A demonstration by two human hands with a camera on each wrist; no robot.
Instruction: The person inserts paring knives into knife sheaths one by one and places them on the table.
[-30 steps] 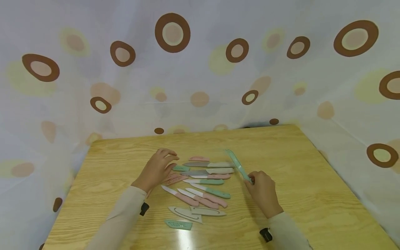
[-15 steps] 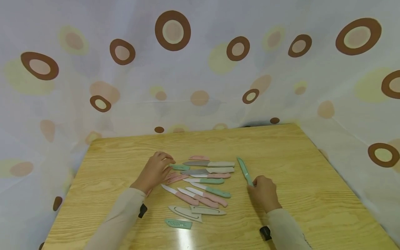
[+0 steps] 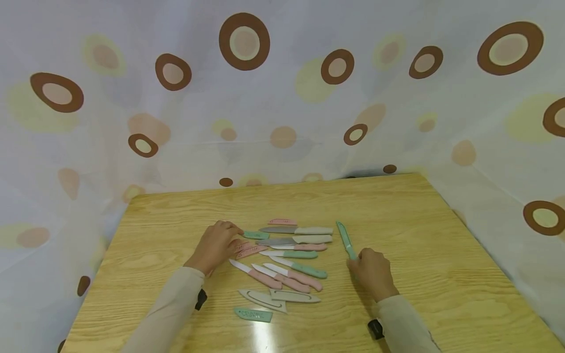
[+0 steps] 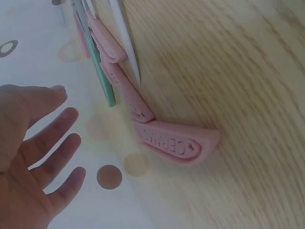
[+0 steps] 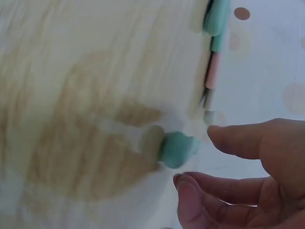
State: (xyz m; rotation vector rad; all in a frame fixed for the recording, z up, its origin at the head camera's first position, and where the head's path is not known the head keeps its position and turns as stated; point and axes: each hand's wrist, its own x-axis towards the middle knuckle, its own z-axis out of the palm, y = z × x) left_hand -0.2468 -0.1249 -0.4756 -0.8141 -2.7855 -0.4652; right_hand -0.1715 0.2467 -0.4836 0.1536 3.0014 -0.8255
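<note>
A green knife (image 3: pixel 345 239), its blade covered by a green sheath, lies on the table right of the other knives. My right hand (image 3: pixel 372 272) is at its handle end; in the right wrist view the thumb and fingers stand apart around the green handle end (image 5: pixel 177 150), with a gap on both sides. My left hand (image 3: pixel 215 247) is spread beside a green sheath (image 3: pixel 256 235) and pink sheaths (image 3: pixel 251 251). In the left wrist view that hand (image 4: pixel 33 143) holds nothing, and a pink sheath (image 4: pixel 178 143) lies on the wood near it.
Several bare knives lie side by side mid-table: white-handled (image 3: pixel 313 239), green-handled (image 3: pixel 309 270) and pink-handled (image 3: pixel 293 283). Nearer me are two white sheaths (image 3: pixel 295 296) and a green sheath (image 3: pixel 253 315). A pink sheath (image 3: pixel 282 221) lies behind. Patterned cloth (image 3: pixel 282 98) surrounds the wooden table (image 3: pixel 441 284).
The sheathed green knife has come down from a tilted, raised position to lie on the table, and my right fingers have parted from it. My left hand has drawn back slightly toward me.
</note>
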